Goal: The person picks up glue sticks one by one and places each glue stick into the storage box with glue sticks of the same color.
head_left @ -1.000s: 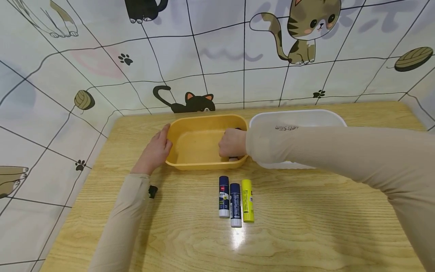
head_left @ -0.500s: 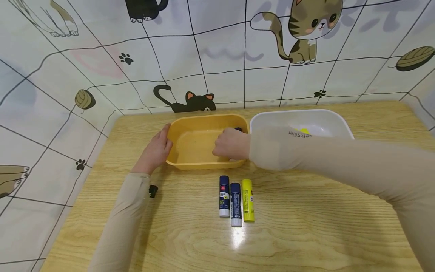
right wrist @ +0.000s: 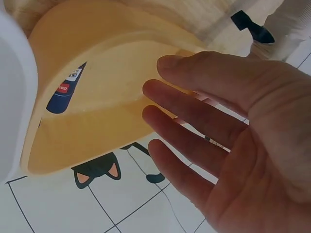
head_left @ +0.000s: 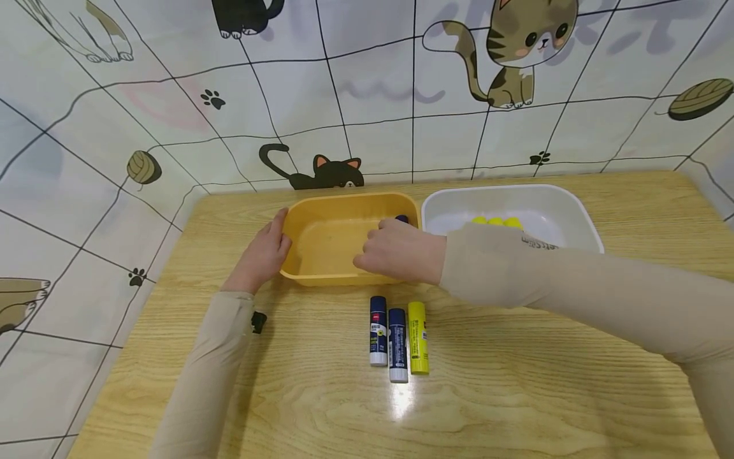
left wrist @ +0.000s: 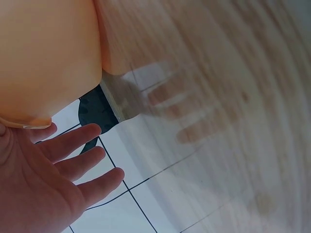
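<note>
The spread left hand (head_left: 260, 257) is touching the rectangular orange plastic bin (head_left: 321, 241); the right hand (head_left: 399, 248), fingers apart, is hovering near the navy-blue cylindrical glue stick (right wrist: 66, 91) inside.

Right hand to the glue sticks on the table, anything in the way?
Only the near rim of the orange bin: the right hand is over the bin, the three glue sticks lie outside that rim. Whether the hand is above rim height, I can't tell.

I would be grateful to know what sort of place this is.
Probably an indoor tabletop work area, though home or classroom is unclear: a wooden-looking table against cat-print wall covering, with glue sticks, a yellow bin and a white bin.
</note>
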The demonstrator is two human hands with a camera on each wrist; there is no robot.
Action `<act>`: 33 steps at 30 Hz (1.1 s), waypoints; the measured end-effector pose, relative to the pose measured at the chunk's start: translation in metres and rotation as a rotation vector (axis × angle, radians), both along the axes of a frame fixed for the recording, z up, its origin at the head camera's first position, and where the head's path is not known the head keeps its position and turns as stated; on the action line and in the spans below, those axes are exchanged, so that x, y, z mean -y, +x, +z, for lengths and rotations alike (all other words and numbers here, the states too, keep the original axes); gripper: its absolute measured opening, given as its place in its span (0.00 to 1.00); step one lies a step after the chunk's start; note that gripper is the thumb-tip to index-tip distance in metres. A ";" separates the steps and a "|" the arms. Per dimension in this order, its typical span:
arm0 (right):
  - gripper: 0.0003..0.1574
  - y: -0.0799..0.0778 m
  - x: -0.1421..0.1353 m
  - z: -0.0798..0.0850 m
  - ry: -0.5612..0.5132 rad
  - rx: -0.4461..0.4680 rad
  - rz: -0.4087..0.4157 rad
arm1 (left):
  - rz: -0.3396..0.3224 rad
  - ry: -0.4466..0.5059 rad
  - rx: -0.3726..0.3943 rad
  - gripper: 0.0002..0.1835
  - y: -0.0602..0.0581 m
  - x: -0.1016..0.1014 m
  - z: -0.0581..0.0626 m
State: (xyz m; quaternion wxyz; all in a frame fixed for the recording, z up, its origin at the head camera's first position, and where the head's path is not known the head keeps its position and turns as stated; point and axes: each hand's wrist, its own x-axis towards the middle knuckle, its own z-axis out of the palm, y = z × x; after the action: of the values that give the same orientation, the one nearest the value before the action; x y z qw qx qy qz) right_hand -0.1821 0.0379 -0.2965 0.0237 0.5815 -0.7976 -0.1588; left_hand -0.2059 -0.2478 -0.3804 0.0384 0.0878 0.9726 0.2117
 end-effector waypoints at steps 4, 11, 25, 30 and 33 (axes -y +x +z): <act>0.06 0.011 -0.008 0.003 0.028 -0.008 -0.006 | -0.004 -0.003 -0.009 0.31 0.001 0.000 -0.001; 0.12 0.030 -0.014 0.002 0.075 -0.010 -0.006 | -0.002 0.000 0.000 0.31 0.003 -0.001 -0.001; 0.19 0.055 -0.024 -0.012 0.137 -0.064 0.088 | -0.006 0.007 -0.016 0.31 0.005 -0.002 -0.002; 0.16 0.059 -0.032 -0.021 0.134 -0.056 0.099 | -0.004 0.004 -0.013 0.31 0.003 -0.002 -0.002; 0.16 0.060 -0.035 -0.028 0.150 -0.043 0.101 | -0.003 0.000 -0.016 0.31 0.003 -0.002 -0.003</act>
State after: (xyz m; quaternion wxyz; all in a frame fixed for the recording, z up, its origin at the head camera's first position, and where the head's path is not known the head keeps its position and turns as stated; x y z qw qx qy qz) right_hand -0.1220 0.0728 -0.3244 0.0051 0.6175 -0.7524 -0.2294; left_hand -0.2033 -0.2458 -0.3833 0.0308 0.0909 0.9728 0.2110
